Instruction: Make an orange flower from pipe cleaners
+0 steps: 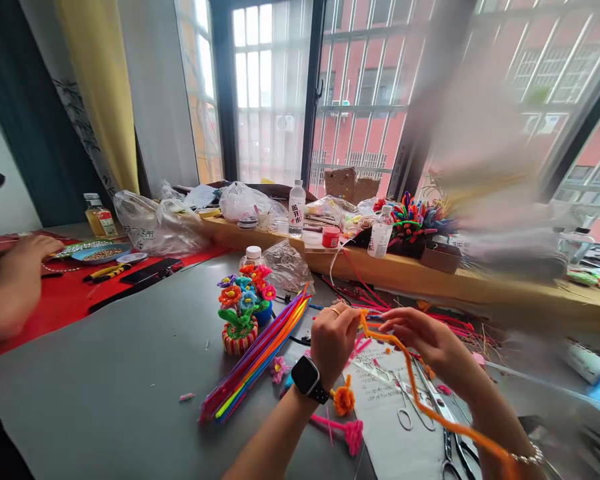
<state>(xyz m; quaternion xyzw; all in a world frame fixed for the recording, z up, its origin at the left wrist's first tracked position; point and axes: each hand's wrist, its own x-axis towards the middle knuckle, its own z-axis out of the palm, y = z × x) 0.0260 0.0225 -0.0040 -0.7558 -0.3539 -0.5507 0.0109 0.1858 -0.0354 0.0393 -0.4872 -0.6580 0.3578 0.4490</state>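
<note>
My left hand [336, 330], with a dark smartwatch [306, 377] on its wrist, is closed in a pinch on the bent end of an orange pipe cleaner [411, 373]. The pipe cleaner's long tail runs down to the lower right, past my right forearm. Just right of the pinch, my right hand [427, 337] has its fingers stretched out beside the pipe cleaner; no grip shows. Below my left hand lie an orange pipe-cleaner flower [344, 400] and a pink pipe-cleaner piece [353, 435]. A bundle of coloured pipe cleaners [260, 357] lies to the left.
Potted pipe-cleaner flowers [240, 313] stand behind the bundle. Scissors [405, 417] rest on a printed sheet [375, 400] under my right arm. Bottles [296, 210] and plastic bags line the wooden ledge [480, 287]. At far left, another person's hand [25, 260] is by a plate of beads [100, 252].
</note>
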